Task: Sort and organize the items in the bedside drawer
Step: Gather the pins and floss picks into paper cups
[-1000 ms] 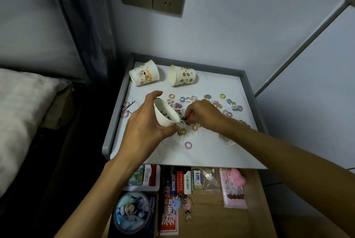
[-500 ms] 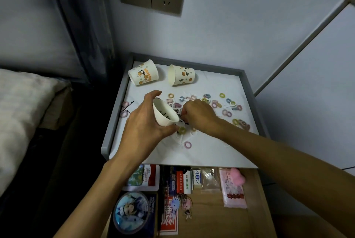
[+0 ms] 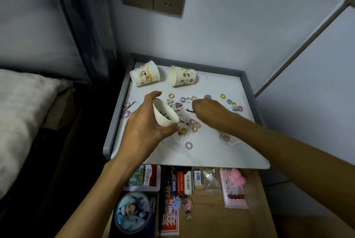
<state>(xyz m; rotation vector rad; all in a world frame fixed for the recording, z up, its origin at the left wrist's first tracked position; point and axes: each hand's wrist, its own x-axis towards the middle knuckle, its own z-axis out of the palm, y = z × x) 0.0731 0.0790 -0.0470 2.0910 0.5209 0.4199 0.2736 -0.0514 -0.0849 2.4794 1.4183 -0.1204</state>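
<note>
Drawer [image 3: 255, 209] open nearest, packets & cards inside. Beyond it on the table [image 3: 211, 153], left hand [image 3: 146, 128] grips the white cup [image 3: 165, 114], tilted, mouth facing right, black marks inside, prob pins. Right hand [image 3: 208, 111] was at the cup's rim 0.5 s ago; it's now moved back & right, clear of the cup, fingers curled down onto a black hairpin [image 3: 190, 111] on the table. Can't tell if it's pinched yet. Prob one pin went in, next being fetched. Hair ties [image 3: 189, 145] lie scattered, printed cups [image 3: 145, 76] on their sides at the back, so lots left to sort
</note>
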